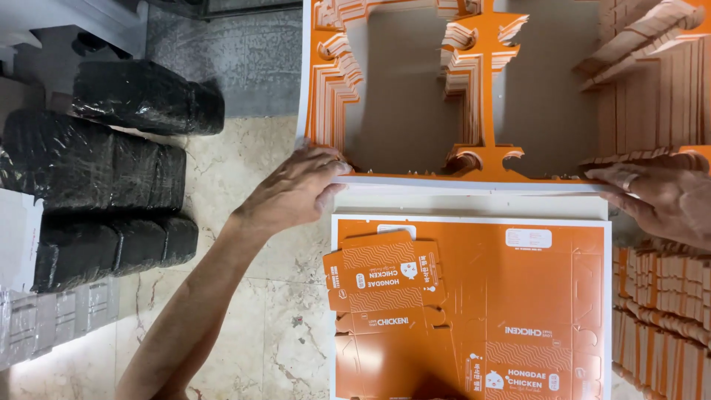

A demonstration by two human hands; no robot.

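- As seen from the head camera, both hands rest on the near edge of a stack of orange die-cut waste frames [474, 159], which lies at the top of the view with large panels punched out so that grey backing shows through the openings.
- Left hand [296, 189]: palm down at the stack's near left corner, fingers curled over the white edge and pinching it, thumb below the edge. The bare forearm runs down toward the lower left.
- Right hand [659, 196]: at the near right end of the same edge, fingers stretched flat and pressing along it. Whether the thumb wraps underneath cannot be told; the hand is cut by the picture's right side.
- Just below the frames, a pile of uncut orange printed sheets [518, 296] with white borders lies flat on the floor.
- One punched-out orange carton blank [385, 278] sits loose on the upper left of that pile, slightly skewed.
- Right margin: stacked orange carton blanks [659, 318] standing on edge, tight together.
- Upper right: more fanned stacks of blanks [644, 74].
- Left side: three black plastic-wrapped bundles [104, 170] on the marble floor [237, 296], well apart from the hands.
- Far lower left: clear-wrapped pale packs [44, 318].
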